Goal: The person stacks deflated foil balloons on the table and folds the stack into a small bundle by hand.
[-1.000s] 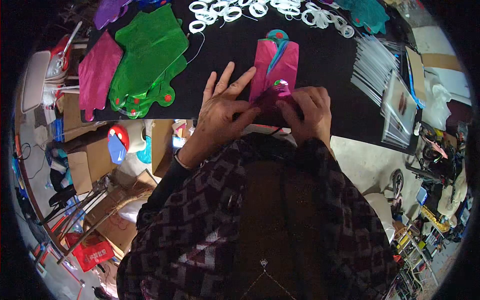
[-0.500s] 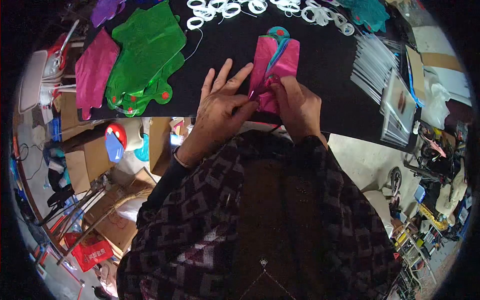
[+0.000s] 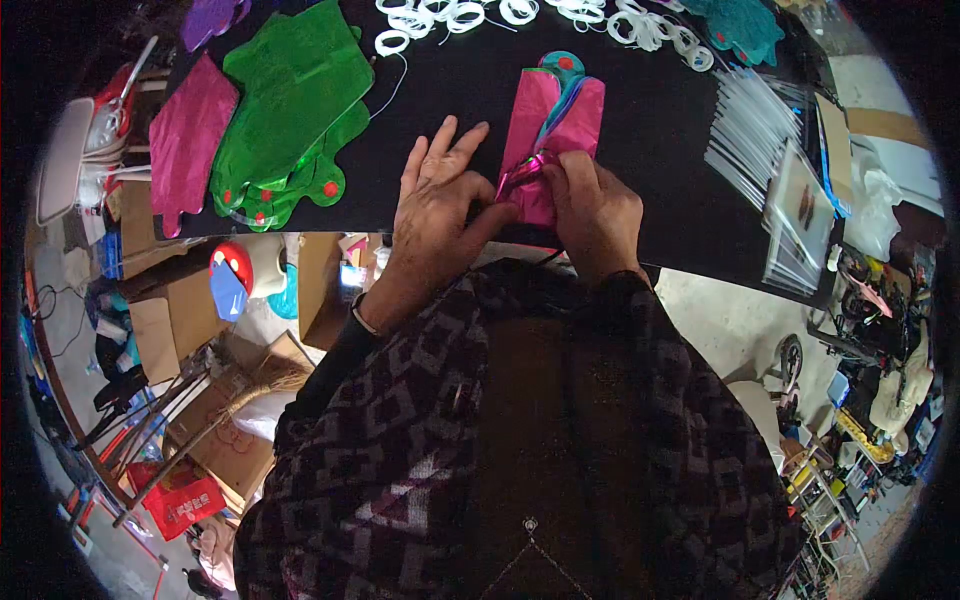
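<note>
A folded pink foil balloon [image 3: 576, 120] lies on the black table in front of me, with a teal and purple strip in its centre fold and a teal round tab [image 3: 563, 64] with a red dot at its top. My right hand [image 3: 600, 215] is closed on the foil's lower right part, pinching a shiny raised fold. At the lower left edge, my left hand [image 3: 437, 215] has its thumb and bent index finger on the foil, while its other fingers stretch out over the table. The exact fingertip contact is partly hidden.
Green foil balloons [image 3: 290, 100] and another pink one [image 3: 190, 145] lie at the left. White ribbon rolls [image 3: 465, 15] line the back. Clear plastic sleeves [image 3: 750, 125] are stacked at the right, near a teal foil piece [image 3: 740, 35]. Cardboard boxes [image 3: 190, 315] stand below on the left.
The foil fold between my hands has opened out into a wider, shinier flap. My left fingers have drawn slightly closer together; my right hand stays nearly in place.
</note>
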Tool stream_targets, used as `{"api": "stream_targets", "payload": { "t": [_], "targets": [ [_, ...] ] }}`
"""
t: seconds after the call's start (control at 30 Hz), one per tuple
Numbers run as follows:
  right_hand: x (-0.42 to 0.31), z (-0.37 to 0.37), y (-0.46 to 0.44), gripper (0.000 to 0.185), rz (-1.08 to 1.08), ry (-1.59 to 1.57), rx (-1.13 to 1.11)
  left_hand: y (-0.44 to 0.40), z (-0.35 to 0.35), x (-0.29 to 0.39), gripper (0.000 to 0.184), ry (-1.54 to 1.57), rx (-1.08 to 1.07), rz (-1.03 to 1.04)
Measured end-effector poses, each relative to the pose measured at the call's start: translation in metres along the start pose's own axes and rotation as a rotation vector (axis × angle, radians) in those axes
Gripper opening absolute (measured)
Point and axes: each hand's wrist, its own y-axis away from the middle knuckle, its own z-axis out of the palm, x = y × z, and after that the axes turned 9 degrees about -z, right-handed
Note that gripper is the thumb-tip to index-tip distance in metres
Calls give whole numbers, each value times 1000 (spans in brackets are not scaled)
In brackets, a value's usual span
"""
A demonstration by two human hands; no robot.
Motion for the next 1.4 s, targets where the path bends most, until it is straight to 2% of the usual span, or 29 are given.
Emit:
{"api": "stream_targets", "payload": {
  "t": [0.4, 0.53, 0.7, 0.9, 1.03, 1.23, 1.4],
  "targets": [
    [-3, -1, -3, 12, -33, 75, -29, 8, 15, -3, 23, -41, 173, -48],
    [-2, 1, -2, 10, -13, 64, -37, 9, 28, -16, 38, -101, 204, 190],
    [-3, -2, -1, 9, 41, -17, -121, 25, 40, 4, 50, -240, 123, 310],
    [1, -8, -6, 11, 32, -46, -177, 31, 42, 11, 60, -331, 81, 223],
    [0, -7, -12, 10, -34, 190, -83, 30, 43, 7, 60, -384, 89, 234],
    [24, -22, -2, 22, -108, 174, 132, 27, 40, 8, 59, -407, 84, 283],
    [22, -37, 32, 30, -400, 110, 155, 24, 43, 2, 57, -399, 139, 342]
  ]
}}
